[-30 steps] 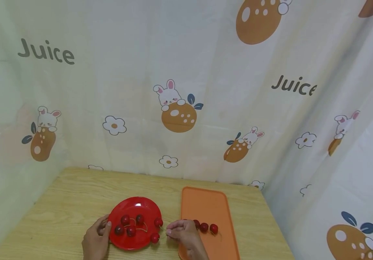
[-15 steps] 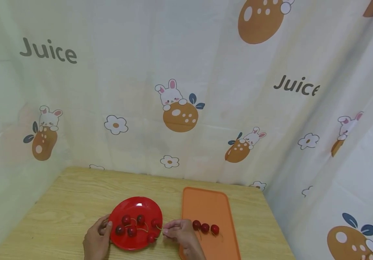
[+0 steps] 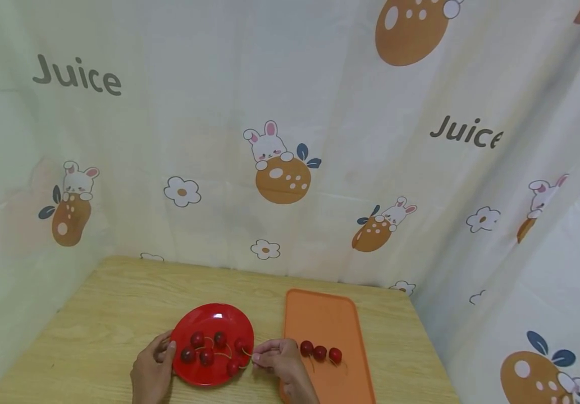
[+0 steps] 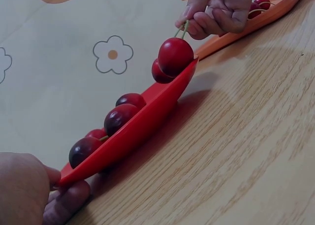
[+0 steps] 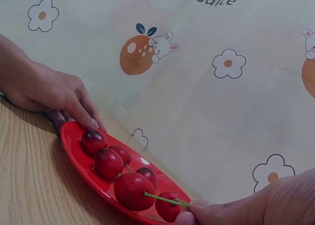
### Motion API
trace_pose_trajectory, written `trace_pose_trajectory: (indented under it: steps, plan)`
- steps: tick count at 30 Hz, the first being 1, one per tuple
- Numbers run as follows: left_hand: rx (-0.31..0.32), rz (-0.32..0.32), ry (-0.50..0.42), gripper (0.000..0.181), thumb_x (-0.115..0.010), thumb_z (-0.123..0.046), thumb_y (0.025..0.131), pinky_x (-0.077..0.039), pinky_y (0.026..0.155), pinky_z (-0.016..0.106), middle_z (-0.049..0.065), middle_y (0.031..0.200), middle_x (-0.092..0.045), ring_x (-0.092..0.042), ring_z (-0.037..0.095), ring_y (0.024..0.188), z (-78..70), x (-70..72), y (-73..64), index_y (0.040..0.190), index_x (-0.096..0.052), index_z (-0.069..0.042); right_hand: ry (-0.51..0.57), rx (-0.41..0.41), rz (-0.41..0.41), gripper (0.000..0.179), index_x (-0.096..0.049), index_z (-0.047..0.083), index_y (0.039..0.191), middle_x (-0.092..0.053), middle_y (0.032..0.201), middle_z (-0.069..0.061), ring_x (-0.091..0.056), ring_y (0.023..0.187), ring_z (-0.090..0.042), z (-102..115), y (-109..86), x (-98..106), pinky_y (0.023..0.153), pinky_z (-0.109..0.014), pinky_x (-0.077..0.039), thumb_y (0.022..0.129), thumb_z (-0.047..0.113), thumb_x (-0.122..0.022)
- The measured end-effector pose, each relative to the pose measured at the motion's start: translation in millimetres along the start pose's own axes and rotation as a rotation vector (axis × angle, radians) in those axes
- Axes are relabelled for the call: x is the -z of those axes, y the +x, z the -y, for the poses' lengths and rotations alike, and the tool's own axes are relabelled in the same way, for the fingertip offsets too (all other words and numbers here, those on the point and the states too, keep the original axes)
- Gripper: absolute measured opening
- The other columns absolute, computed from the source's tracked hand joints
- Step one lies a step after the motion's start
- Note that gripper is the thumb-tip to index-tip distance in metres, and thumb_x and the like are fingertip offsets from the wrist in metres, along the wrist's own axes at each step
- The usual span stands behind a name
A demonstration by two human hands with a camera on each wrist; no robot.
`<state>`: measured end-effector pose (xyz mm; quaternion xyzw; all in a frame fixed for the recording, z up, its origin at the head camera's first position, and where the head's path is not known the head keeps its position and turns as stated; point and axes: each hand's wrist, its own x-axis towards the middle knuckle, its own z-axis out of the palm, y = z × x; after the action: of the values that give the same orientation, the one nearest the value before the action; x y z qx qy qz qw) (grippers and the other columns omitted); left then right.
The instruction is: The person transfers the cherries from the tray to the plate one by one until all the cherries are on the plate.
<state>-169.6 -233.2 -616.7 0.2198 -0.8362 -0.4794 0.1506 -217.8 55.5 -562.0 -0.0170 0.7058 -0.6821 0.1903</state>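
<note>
My left hand [image 3: 151, 370] grips the left rim of a red plate [image 3: 214, 320], thumb on top and fingers under it in the left wrist view. At the opposite side, my right hand [image 3: 287, 362] pinches the green stems [image 5: 165, 199] of a pair of red cherries [image 4: 175, 56]. That pair lies just inside the plate's right edge in the head view. Several darker cherries [image 3: 206, 356] with thin stems rest in the plate's middle and left part. Seen from the left wrist, the plate's near side hides the lower parts of the cherries.
An orange tray [image 3: 320, 314] lies right of the plate, partly under my right forearm in the head view. Several cherries [image 3: 320, 353] sit across it in a row. A printed curtain [image 3: 209, 140] hangs behind the wooden table [image 3: 133, 286].
My right hand has moved slightly left, bringing the pinched pair of cherries from the plate's right rim to just inside it. My left hand keeps its grip on the plate.
</note>
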Motion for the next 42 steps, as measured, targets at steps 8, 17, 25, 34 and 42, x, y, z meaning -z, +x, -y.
trace_pose_trajectory:
  steps: [8, 17, 25, 34, 42]
  plan:
    - [0.008, -0.012, -0.009, 0.038, -0.065, -0.015, 0.109, -0.049, 0.072, 0.028, 0.027, 0.126, -0.078, -0.073, 0.016, 0.083, -3.8, -1.2, 0.9, 0.145, -0.067, -0.003, -0.033, -0.019, -0.010, 0.009, -0.077, -0.010, 0.104, -0.083, 0.084, -0.006, -0.077, 0.073, -0.012, 3.7, 2.5, -3.4, 0.074, -0.028, -0.063, 0.095, -0.008, -0.076]
    - [0.011, 0.006, -0.005, 0.039, -0.064, -0.017, 0.109, -0.049, 0.073, 0.027, 0.027, 0.127, -0.077, -0.074, 0.017, 0.085, -2.2, -1.0, 1.7, 0.146, -0.066, -0.004, -0.047, -0.021, -0.040, 0.010, -0.078, -0.010, 0.101, -0.082, 0.080, -0.006, -0.076, 0.069, -0.011, 4.2, 4.7, -7.5, 0.070, -0.025, -0.061, 0.091, -0.009, -0.079]
    - [0.012, -0.011, 0.002, 0.039, -0.065, -0.017, 0.109, -0.049, 0.074, 0.028, 0.027, 0.126, -0.078, -0.073, 0.019, 0.086, -3.9, -0.7, 1.6, 0.145, -0.067, -0.004, -0.034, -0.021, -0.053, 0.007, -0.080, -0.004, 0.093, -0.081, 0.079, -0.006, -0.074, 0.066, -0.010, 1.6, 9.8, -11.4, 0.068, -0.026, -0.062, 0.089, -0.010, -0.082]
    - [-0.011, -0.018, 0.003, 0.038, -0.065, -0.017, 0.109, -0.050, 0.077, 0.033, 0.026, 0.125, -0.078, -0.075, 0.019, 0.085, -3.4, 0.9, 0.3, 0.144, -0.068, -0.003, -0.012, -0.023, -0.072, 0.008, -0.082, -0.004, 0.089, -0.081, 0.079, -0.009, -0.075, 0.065, -0.011, 0.4, 14.0, -15.6, 0.068, -0.026, -0.063, 0.086, -0.011, -0.082]
    - [-0.020, -0.019, 0.004, 0.038, -0.065, -0.018, 0.108, -0.049, 0.078, 0.034, 0.025, 0.124, -0.079, -0.074, 0.018, 0.085, -0.7, 0.7, 0.3, 0.143, -0.069, -0.004, -0.066, 0.013, -0.098, 0.009, -0.081, -0.010, 0.092, -0.082, 0.079, -0.012, -0.075, 0.062, -0.012, 1.9, 12.7, -20.9, 0.066, -0.027, -0.063, 0.084, -0.012, -0.084]
